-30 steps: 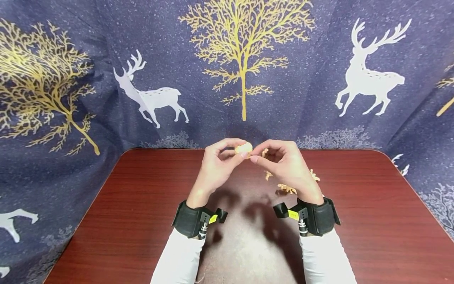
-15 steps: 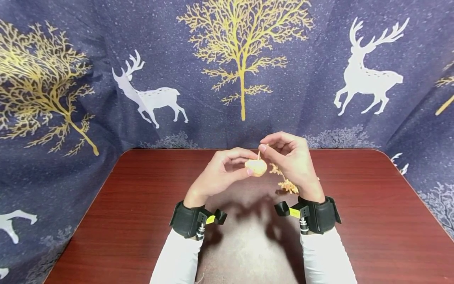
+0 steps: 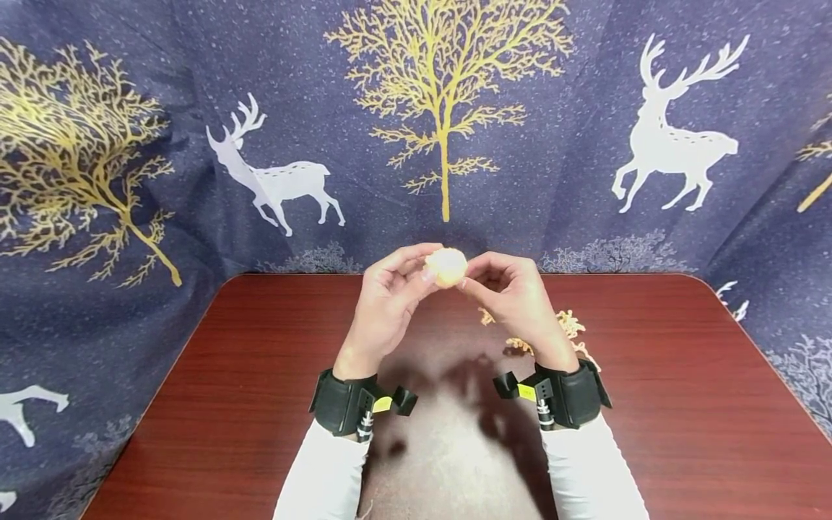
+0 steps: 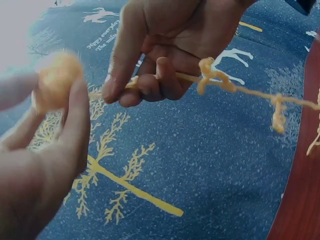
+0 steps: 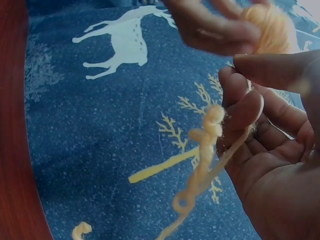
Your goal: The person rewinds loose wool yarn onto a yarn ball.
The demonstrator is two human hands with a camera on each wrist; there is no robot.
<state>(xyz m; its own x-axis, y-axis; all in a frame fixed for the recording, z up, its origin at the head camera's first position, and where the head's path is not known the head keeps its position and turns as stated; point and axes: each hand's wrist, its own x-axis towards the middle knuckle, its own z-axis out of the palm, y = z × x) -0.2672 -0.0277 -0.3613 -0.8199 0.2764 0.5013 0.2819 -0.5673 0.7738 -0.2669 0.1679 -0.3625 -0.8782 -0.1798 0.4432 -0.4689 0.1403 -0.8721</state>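
Observation:
A small ball of pale yellow-orange yarn (image 3: pixel 447 266) is held up above the far edge of the table. My left hand (image 3: pixel 388 307) grips it between thumb and fingers. Close on its right, my right hand (image 3: pixel 516 300) pinches the yarn strand that leads from the ball. In the left wrist view the strand (image 4: pixel 250 91) runs through the curled fingers and trails off with knotted, kinked clumps. The right wrist view shows a twisted, looped length of yarn (image 5: pixel 204 160) hanging below the right fingers.
Loose tangled yarn (image 3: pixel 569 324) lies on the reddish-brown table (image 3: pixel 682 375), partly hidden behind the right hand and wrist. A dark blue curtain (image 3: pixel 403 144) with printed deer and trees hangs right behind the table's far edge.
Half a second ago the ball was lower and further right, with the right hand raised above it. Now the left hand has lifted it up and left, and the right hand is beside it.

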